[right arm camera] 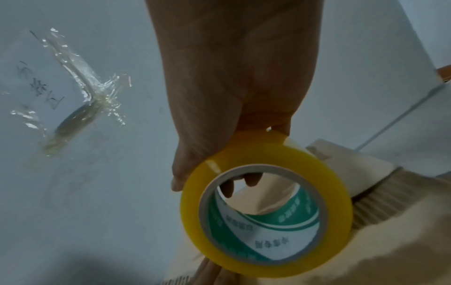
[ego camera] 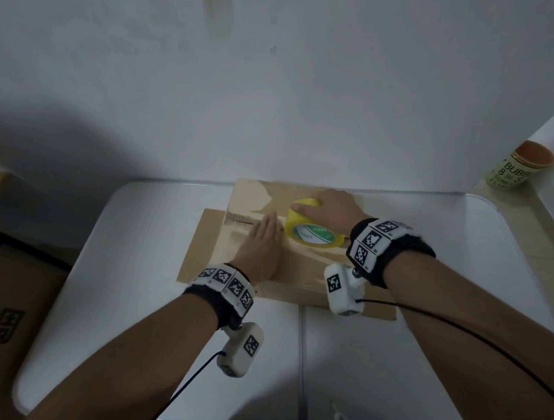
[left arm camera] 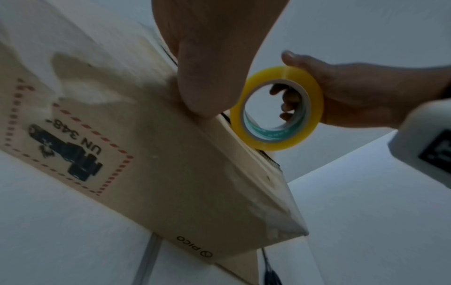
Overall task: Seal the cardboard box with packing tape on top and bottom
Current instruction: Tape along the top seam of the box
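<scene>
— Pressing flat on top of the cardboard box: left hand, fingers straight and together, beside the centre seam.

— And the right hand?

— Curled around the yellow tape roll, thumb over the rim, fingers through the core; roll standing on edge on the box top, just right of the left fingertips.

— Box?

— Sitting on the white table, against the far wall. Green can on a ledge, far right; another carton at near left.
</scene>
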The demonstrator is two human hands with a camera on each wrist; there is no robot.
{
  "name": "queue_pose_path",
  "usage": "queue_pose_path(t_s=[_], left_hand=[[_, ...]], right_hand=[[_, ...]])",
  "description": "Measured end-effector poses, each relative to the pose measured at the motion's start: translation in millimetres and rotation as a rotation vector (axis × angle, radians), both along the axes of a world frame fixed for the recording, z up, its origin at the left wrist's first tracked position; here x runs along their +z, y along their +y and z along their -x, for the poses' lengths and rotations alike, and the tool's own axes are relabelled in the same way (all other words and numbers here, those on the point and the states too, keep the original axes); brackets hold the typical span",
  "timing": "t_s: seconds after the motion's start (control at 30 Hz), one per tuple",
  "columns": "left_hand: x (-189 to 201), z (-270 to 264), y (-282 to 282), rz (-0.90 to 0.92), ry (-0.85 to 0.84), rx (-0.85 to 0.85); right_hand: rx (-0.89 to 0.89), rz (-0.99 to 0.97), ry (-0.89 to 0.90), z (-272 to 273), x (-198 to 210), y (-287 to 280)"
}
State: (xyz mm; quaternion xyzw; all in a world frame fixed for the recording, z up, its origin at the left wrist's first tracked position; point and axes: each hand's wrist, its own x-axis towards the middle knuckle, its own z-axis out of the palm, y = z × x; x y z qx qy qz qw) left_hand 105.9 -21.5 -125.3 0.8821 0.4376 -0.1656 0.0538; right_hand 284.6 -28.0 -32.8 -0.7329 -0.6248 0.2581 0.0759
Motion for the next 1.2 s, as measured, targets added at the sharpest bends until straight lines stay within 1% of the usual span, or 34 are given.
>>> queue_pose_path(t_s=[0.07,0.13,0.17,0.23,0.3,0.33,0.37,0.43,0.47,0.5,0.57,0.67,0.73,0.83,0.93,0.97,1.03,1.07,1.1,1.2], left_hand=[[-2,-3,-2,0.035,-0.072,-0.064],[-1,-1,0,0.066,-0.083,-0.083],[0,0,1,0.073,-0.069,-0.083],[2,-3,2,0.069,-0.014,-0.074],[0,-9,1,0.062,0.057,-0.064],[-1,-11,1,0.064,0.084,-0.056],[-2,-13,1,0.07,0.108,-0.05],[-1,-14,3,0.086,0.158,-0.062],[0,-15,4,0.106,0.177,-0.066],[3,-16,5,0.137,0.182,-0.063],[11,-19,9,0.231,0.159,-0.024],[15,-19,17,0.361,0.06,0.024],[10,-14,19,0.343,0.007,0.027],[0,-4,19,0.267,-0.032,0.064],[3,17,25,0.234,-0.025,0.11],[5,27,28,0.235,-0.014,0.141],[8,48,33,0.24,-0.014,0.222],[10,59,34,0.24,-0.018,0.261],[10,67,35,0.234,-0.025,0.287],[9,79,36,0.222,-0.078,0.311]], right_hand=[[0.029,0.002,-0.067,6,2,1],[0.047,0.019,-0.058,6,3,0],[0.04,0.025,0.005,5,3,-1],[-0.014,0.018,0.207,-1,4,-2],[-0.128,-0.02,0.33,-16,6,-1],[-0.196,-0.034,0.327,-28,5,0],[-0.254,-0.037,0.285,-41,1,2],[-0.342,0.028,0.18,-68,-13,3],[-0.37,0.094,0.164,-79,-22,2],[-0.376,0.162,0.167,-86,-30,0],[-0.34,0.253,0.23,-93,-43,-5],[-0.285,0.308,0.329,-89,-53,-12],[-0.274,0.33,0.338,-87,-57,-13],[-0.324,0.354,0.418,-78,-59,-18],[-0.336,0.342,0.508,-59,-61,-22],[-0.323,0.349,0.569,-48,-62,-23],[-0.328,0.371,0.747,-26,-67,-22],[-0.318,0.374,0.782,-17,-69,-22],[-0.29,0.364,0.761,-9,-70,-23],[-0.218,0.386,0.597,-2,-66,-22]])
